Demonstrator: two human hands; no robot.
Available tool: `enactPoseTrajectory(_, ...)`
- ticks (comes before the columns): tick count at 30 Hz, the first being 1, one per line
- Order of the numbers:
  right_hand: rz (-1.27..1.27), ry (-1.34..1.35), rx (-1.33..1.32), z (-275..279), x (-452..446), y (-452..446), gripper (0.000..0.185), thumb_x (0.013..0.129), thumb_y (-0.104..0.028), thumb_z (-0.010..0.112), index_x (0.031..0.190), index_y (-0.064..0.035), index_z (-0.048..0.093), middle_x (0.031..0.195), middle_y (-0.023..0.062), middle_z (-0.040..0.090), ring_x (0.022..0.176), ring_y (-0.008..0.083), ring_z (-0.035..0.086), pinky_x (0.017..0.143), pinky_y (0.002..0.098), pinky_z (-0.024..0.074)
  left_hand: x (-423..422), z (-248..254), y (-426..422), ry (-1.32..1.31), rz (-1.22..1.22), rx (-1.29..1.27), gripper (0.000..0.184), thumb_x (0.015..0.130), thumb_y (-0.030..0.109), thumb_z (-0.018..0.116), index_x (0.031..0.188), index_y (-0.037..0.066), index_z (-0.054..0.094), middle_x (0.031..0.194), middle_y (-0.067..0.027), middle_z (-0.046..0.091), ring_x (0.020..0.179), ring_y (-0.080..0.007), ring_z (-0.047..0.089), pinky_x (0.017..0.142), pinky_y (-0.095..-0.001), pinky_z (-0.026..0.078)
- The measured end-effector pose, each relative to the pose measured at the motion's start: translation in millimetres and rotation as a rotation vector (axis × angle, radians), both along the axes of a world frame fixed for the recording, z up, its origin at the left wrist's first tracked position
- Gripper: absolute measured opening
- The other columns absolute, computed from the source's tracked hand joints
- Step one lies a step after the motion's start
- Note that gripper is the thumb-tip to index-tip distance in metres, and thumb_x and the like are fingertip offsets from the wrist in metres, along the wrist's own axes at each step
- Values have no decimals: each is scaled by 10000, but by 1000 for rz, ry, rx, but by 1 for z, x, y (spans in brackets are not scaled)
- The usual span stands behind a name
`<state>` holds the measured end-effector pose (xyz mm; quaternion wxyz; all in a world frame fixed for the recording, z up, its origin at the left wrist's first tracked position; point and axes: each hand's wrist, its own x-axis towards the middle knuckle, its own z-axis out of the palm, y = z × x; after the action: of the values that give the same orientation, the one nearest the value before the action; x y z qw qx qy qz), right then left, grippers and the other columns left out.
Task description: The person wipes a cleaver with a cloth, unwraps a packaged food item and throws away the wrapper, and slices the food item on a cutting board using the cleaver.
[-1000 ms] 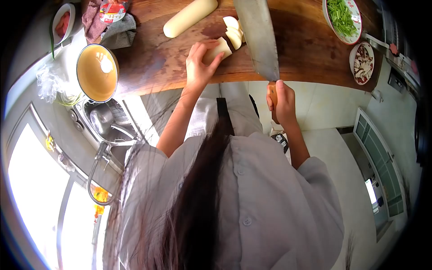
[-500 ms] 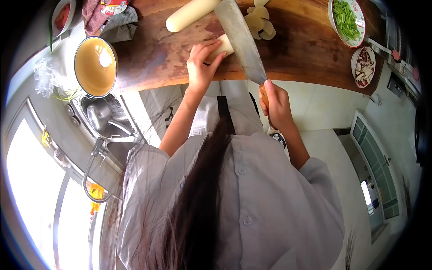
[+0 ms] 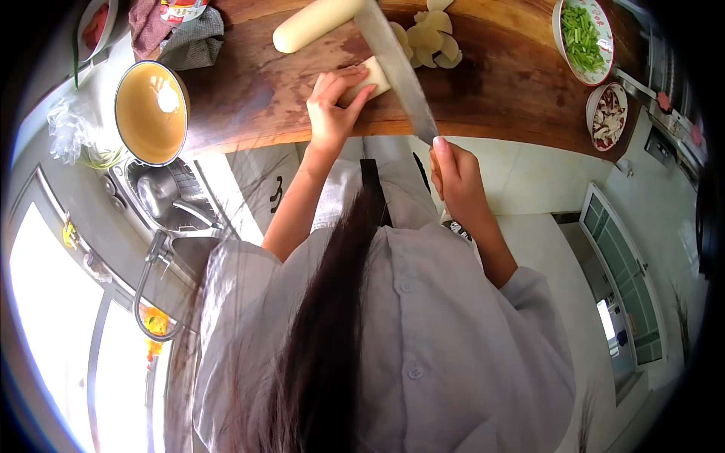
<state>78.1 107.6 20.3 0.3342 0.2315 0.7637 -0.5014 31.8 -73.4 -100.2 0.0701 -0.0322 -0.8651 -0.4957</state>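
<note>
My left hand point(image 3: 332, 109) is wrapped round a short pale peeled vegetable piece point(image 3: 375, 79) on the wooden board point(image 3: 257, 98). My right hand point(image 3: 457, 177) grips the wooden handle of a broad cleaver point(image 3: 396, 68), whose blade stands right beside the cut end of that piece. Several pale slices point(image 3: 430, 38) lie spread to the right of the blade. A longer peeled vegetable point(image 3: 317, 24) rests farther up the board, its right end close to the blade.
A yellow-lined bowl point(image 3: 151, 113) stands at the left by the sink point(image 3: 177, 196). Cloths point(image 3: 192, 47) lie above it. At the right are a bowl of chopped greens point(image 3: 581, 39) and a smaller bowl of sliced pieces point(image 3: 608, 117). A meat bowl point(image 3: 96, 29) is top left.
The cleaver has moved left towards the held piece. The slices, first beside the blade, now lie farther right in a spread pile. My left hand keeps its hold.
</note>
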Motion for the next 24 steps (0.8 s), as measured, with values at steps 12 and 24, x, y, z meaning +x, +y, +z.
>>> enactPoseTrajectory(12, 72, -36, 77, -5, 11, 3, 503, 908, -395, 427, 612, 11, 448, 499, 149, 423, 446, 266, 378, 479, 368, 338, -1, -2, 1, -8, 4, 4, 193, 642, 15, 734, 819, 15, 656, 889, -86, 656, 860, -219, 608, 781, -307, 456)
enactPoseTrajectory(24, 61, 146, 266, -30, 26, -22, 469, 901, -406, 439, 656, -9, 490, 544, 159, 515, 520, 365, 511, 494, 412, 379, -4, 0, -1, -22, -8, 13, 206, 650, 19, 727, 845, 24, 662, 908, -90, 652, 843, -231, 597, 763, -302, 460)
